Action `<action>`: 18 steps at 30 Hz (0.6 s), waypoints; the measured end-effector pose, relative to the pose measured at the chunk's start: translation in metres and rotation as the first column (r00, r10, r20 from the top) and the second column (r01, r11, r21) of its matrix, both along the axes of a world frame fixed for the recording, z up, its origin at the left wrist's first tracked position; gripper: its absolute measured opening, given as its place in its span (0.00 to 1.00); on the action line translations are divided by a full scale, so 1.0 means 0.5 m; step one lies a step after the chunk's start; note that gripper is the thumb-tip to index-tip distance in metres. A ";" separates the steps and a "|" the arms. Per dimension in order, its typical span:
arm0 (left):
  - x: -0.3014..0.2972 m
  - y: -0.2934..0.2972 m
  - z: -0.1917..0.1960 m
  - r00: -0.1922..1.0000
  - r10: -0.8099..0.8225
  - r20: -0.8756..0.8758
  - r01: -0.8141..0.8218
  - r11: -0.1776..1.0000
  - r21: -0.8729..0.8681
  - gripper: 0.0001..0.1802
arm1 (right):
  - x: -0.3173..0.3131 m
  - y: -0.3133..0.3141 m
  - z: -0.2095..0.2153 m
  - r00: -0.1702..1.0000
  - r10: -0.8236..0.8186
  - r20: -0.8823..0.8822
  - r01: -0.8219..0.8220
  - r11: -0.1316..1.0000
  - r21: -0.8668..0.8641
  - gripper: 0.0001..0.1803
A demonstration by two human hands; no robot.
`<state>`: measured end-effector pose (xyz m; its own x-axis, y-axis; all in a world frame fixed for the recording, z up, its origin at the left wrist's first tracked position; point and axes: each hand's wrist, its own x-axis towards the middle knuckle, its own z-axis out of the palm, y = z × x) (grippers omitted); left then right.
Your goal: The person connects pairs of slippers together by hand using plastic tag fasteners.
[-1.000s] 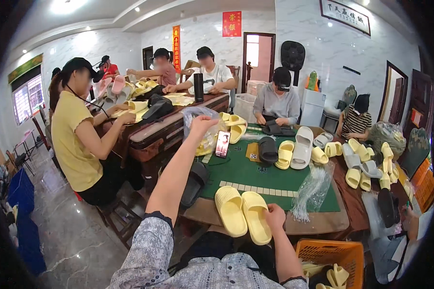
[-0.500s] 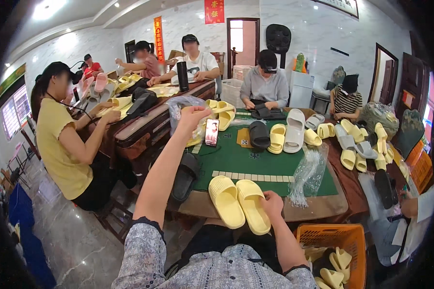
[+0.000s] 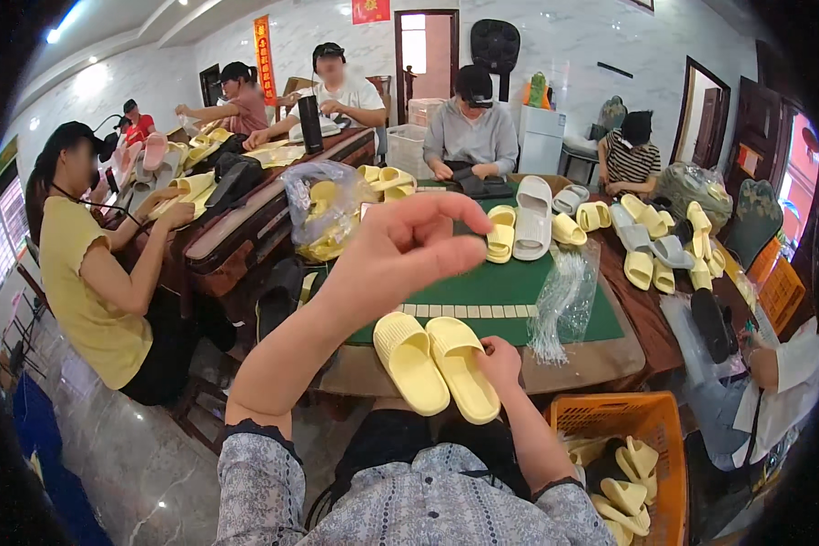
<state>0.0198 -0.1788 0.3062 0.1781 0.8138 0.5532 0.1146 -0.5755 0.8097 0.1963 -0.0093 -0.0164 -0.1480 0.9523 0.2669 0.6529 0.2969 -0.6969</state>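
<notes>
Item: pair of pale yellow moulded foam slide slippers, soles down, lying side by side on the near edge of the green felt-topped table, toes pointing toward 11 o'clock. Placed close to the person's lap, probably so both can be handled together.

Right hand: at 3 o'clock of the pair, fingers curled against the outer edge of the right-hand slipper, gripping or steadying it (how firm the grip is cannot be told from this angle).

Left hand: raised above the table at 12 o'clock of the pair, well clear of it, empty, fingers loosely spread and pointing right; it holds nothing.

Surroundings:
- Bundle of clear plastic bags, at 2 o'clock of the pair, draped over the table's right part, within reach of the right hand.
- Clear bag stuffed with yellow slippers, at 11 o'clock, beyond the raised hand.
- Loose yellow, white and grey slippers across the far side of the table.
- Orange plastic crate holding more yellow slippers, on the floor at 4 o'clock.
- Other people seated around this and the neighbouring table, one in a yellow shirt at 9 o'clock.
</notes>
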 end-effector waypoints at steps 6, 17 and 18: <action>0.046 -0.134 0.017 0.864 -0.490 0.115 0.490 0.871 0.023 0.35 | -0.006 0.006 0.011 0.999 0.033 0.007 -0.033 0.999 -0.035 0.18; 0.055 -0.123 -0.054 0.740 -0.635 0.224 0.648 0.762 0.019 0.34 | -0.001 -0.004 0.009 1.000 -0.005 0.012 0.005 0.999 -0.040 0.16; 0.055 -0.112 -0.050 0.731 -0.643 0.230 0.657 0.754 0.021 0.34 | -0.004 -0.003 0.007 1.000 -0.013 0.009 0.013 1.000 -0.011 0.16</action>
<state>0.0470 -0.2347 0.2810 0.5611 0.5740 0.5964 -0.4453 -0.3980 0.8021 0.1942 -0.0108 -0.0129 -0.1381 0.9570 0.2552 0.6631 0.2808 -0.6939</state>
